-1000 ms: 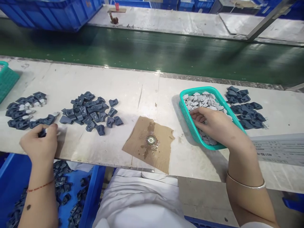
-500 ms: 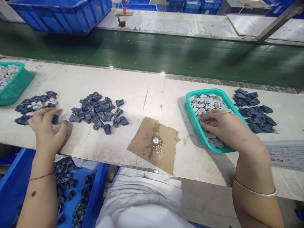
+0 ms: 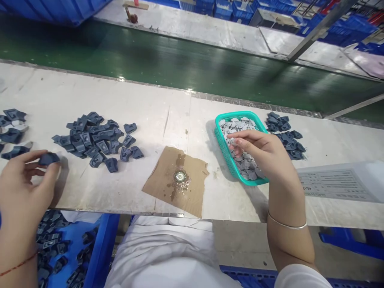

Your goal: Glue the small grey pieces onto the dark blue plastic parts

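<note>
My left hand (image 3: 28,182) is at the left of the table, its thumb and fingers pinching a dark grey plastic part (image 3: 49,159). More such parts lie in a pile (image 3: 96,136) to its right. Over the green basket (image 3: 222,150) my right hand (image 3: 267,158) is closed in a pinch on a small light grey piece (image 3: 233,141), partly hidden by the fingertips. Many similar light grey pieces (image 3: 246,166) fill the basket below. Between the hands, a small round metallic object (image 3: 180,176) rests on a damp piece of brown cardboard (image 3: 159,176).
Stacked dark parts (image 3: 289,144) stand right of the basket, near a printed sheet (image 3: 336,184). At the far left are dark parts with light pieces (image 3: 12,136). A green conveyor belt (image 3: 168,60) runs behind the table (image 3: 150,104). A blue bin (image 3: 102,248) sits below.
My left hand has taken hold of a dark part and lifted it off the row. My right hand has risen out of the basket's contents with a light grey piece. The view has shifted right.
</note>
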The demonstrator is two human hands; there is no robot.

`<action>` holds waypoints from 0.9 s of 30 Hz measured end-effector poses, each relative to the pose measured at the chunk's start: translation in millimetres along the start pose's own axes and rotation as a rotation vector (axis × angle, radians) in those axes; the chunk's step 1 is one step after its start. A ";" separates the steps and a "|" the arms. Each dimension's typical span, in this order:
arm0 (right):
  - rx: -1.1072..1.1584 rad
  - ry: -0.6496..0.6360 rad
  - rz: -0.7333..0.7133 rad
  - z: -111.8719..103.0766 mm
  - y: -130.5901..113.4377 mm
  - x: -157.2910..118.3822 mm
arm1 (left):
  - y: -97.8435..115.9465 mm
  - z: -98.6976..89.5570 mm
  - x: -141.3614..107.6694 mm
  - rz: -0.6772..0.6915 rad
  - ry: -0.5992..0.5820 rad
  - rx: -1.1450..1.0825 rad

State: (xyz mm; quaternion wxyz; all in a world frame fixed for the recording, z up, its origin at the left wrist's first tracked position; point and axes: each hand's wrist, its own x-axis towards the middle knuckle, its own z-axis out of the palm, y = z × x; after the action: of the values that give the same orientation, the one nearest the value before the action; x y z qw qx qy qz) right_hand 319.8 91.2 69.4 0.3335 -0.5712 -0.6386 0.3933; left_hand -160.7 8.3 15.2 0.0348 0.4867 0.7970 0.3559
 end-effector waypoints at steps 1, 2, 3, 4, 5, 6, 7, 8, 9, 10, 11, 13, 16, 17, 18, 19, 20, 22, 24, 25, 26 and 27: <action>0.026 -0.016 -0.007 2.1 -0.5 -1.0 | 5.1 0.7 -4.9 -0.046 0.036 -0.136; 0.051 -0.037 -0.010 4.6 -0.9 -2.0 | 10.7 1.6 -10.1 -0.093 0.074 -0.287; 0.073 -0.060 -0.014 7.6 -1.6 -3.2 | 16.6 2.5 -15.6 -0.147 0.081 -0.430; 0.092 -0.081 -0.018 11.1 -2.6 -4.4 | 22.8 3.3 -21.3 -0.219 0.053 -0.556; 0.108 -0.095 -0.022 15.3 -3.9 -5.9 | 29.2 4.1 -27.3 -0.307 -0.009 -0.657; 0.125 -0.103 -0.028 20.2 -5.6 -7.6 | 35.9 4.9 -33.7 -0.398 -0.095 -0.730; 0.147 -0.108 -0.032 25.7 -7.6 -9.5 | 42.7 5.9 -40.5 -0.480 -0.210 -0.774; 0.177 -0.112 -0.034 31.8 -9.7 -11.7 | 49.8 7.4 -47.6 -0.536 -0.338 -0.795; 0.212 -0.115 -0.034 38.4 -11.6 -14.1 | 57.1 9.6 -54.8 -0.553 -0.451 -0.811; 0.247 -0.116 -0.036 45.1 -13.2 -16.5 | 64.5 12.5 -61.9 -0.531 -0.550 -0.827; 0.273 -0.121 -0.046 52.0 -14.3 -18.8 | 71.9 16.1 -68.7 -0.474 -0.622 -0.839; 0.262 -0.141 -0.083 64.9 -14.5 -22.6 | 85.4 25.0 -80.5 -0.345 -0.708 -0.846; 0.080 -0.213 -0.175 80.7 -9.9 -24.9 | 100.9 38.1 -92.9 -0.225 -0.808 -0.836; 0.013 -0.246 -0.224 84.9 -7.5 -24.9 | 104.7 41.7 -96.0 -0.200 -0.838 -0.828; -0.044 -0.277 -0.282 88.6 -5.0 -24.5 | 108.1 44.7 -98.9 -0.174 -0.864 -0.824; -0.087 -0.304 -0.348 92.0 -2.5 -24.0 | 111.2 47.3 -101.7 -0.148 -0.878 -0.825; -0.121 -0.322 -0.415 95.0 -0.3 -23.3 | 114.0 49.6 -104.3 -0.125 -0.882 -0.831; -0.181 -0.337 -0.522 100.1 3.4 -22.0 | 119.1 53.6 -109.3 -0.094 -0.866 -0.865; -0.239 -0.339 -0.585 104.1 5.7 -21.0 | 122.7 57.1 -113.4 -0.091 -0.833 -0.901; -0.262 -0.347 -0.606 105.7 6.3 -20.6 | 123.9 58.6 -115.0 -0.098 -0.826 -0.913; -0.280 -0.359 -0.622 107.1 6.7 -20.3 | 124.5 59.9 -116.2 -0.108 -0.821 -0.926; -0.292 -0.372 -0.637 108.2 6.9 -20.1 | 124.5 61.0 -117.1 -0.112 -0.819 -0.938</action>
State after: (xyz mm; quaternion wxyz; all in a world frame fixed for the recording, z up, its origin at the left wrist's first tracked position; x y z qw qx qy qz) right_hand 230.9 58.4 13.1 0.2325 -0.3050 -0.8826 0.2718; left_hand 18.7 -18.8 10.6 0.5660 0.4740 0.5024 0.4500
